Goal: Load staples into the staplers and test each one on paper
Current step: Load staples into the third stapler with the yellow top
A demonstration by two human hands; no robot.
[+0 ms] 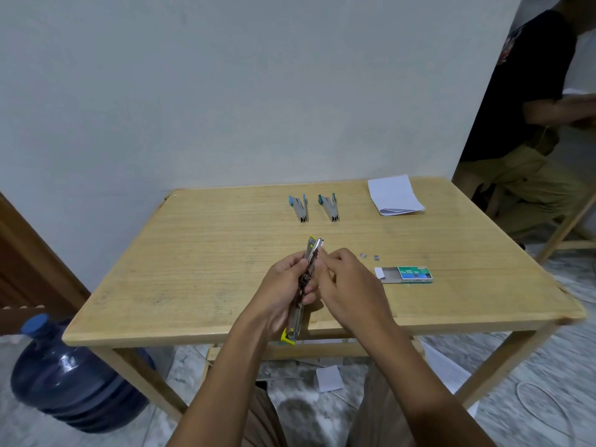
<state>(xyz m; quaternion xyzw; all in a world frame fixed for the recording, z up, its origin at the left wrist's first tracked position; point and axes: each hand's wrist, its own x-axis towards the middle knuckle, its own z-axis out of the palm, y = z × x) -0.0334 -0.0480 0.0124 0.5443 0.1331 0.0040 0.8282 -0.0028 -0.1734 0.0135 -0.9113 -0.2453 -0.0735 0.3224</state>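
loading the yellow stapler, two more waiting

head view: the person is holding the yellow stapler [304,279] above the near middle of the table [200,253], nose pointing away. the left hand [283,287] is wrapping closed around its body. the right hand [346,285] is pinching at the top near the open nose; what is between those fingertips is too small to tell, probably a staple strip. step in hand looks like loading, with testing not yet begun. next move is likely needing the strip lined up with the channel, then the stapler closing. the staple box [407,274] is lying slid open just right of the hands, loose staple bits [369,256] beside it. the blue stapler [299,208] and green stapler [329,208] are lying side by side further back, apart. the folded paper [395,195] is sitting at the far right corner, close to the edge. open tabletop left of the hands is giving room. the stapler's tail is hanging over the near edge.
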